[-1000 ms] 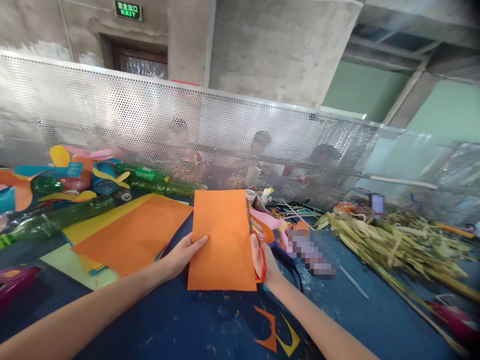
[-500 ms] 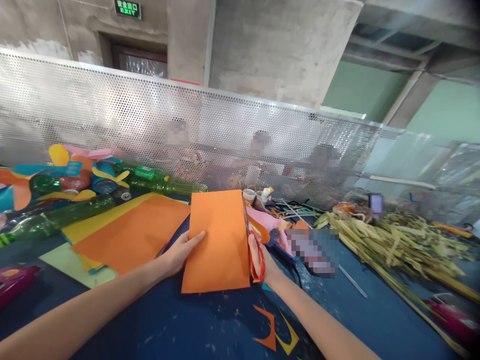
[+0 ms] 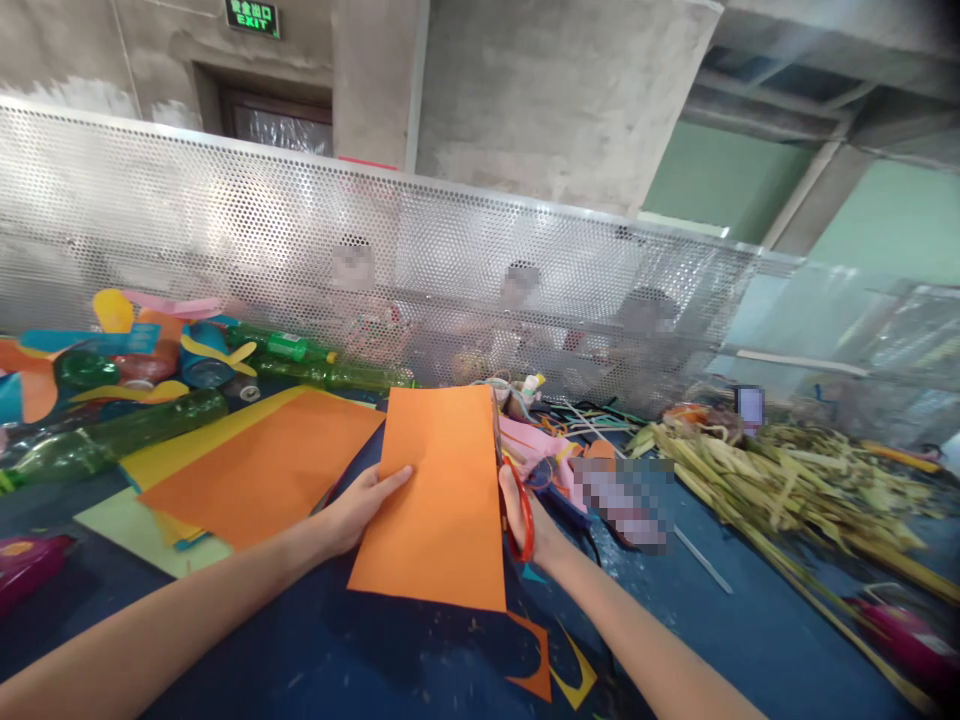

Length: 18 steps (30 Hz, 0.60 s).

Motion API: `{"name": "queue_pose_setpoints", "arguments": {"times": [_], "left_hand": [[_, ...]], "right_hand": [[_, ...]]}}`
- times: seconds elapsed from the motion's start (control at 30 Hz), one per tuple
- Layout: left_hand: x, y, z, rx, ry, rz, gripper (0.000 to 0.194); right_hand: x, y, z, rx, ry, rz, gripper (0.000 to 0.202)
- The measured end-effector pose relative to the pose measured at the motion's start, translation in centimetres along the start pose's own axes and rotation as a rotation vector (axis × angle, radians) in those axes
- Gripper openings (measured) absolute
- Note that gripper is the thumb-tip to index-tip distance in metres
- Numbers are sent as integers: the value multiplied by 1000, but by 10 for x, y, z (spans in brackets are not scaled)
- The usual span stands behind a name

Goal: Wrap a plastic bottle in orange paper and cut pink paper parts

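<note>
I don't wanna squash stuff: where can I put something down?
Two fairly bare patches of blue tabletop: between the left forearm and the curved orange paper scrap, and between the right forearm, the thin white stick and the yellow-green dried leaves. The back left, full of green plastic bottles, looks crowded.

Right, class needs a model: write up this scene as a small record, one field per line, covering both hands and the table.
Left hand: grips the orange sheet at its left edge, thumb on top
Right hand: holds red-handled scissors at the sheet's right edge
Table: blue
Paper pile: left of the held sheet, orange on top
Offcuts: one orange, one yellow, on the near side
Far left: green bottles
Far right: dry plant strips
</note>
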<state>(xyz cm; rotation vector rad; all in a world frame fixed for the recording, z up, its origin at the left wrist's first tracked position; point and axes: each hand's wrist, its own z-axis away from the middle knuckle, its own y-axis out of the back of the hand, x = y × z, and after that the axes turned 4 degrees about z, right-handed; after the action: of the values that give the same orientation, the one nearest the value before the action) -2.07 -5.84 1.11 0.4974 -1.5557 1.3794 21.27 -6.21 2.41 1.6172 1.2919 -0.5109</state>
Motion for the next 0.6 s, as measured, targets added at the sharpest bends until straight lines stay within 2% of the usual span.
{"name": "queue_pose_setpoints", "arguments": {"times": [0.17,0.37,0.6], "left_hand": [[0,0,1,-1,-3,2,44],[-1,-1,2,-2,13,-18,45],[-2,-1,2,0,0,-29,48]], "right_hand": [[-4,1,-2,-49,-18,-89,67],[-15,2,-4,-70,-13,-90,68],[-11,2,-2,-31,-40,-59,63]]}}
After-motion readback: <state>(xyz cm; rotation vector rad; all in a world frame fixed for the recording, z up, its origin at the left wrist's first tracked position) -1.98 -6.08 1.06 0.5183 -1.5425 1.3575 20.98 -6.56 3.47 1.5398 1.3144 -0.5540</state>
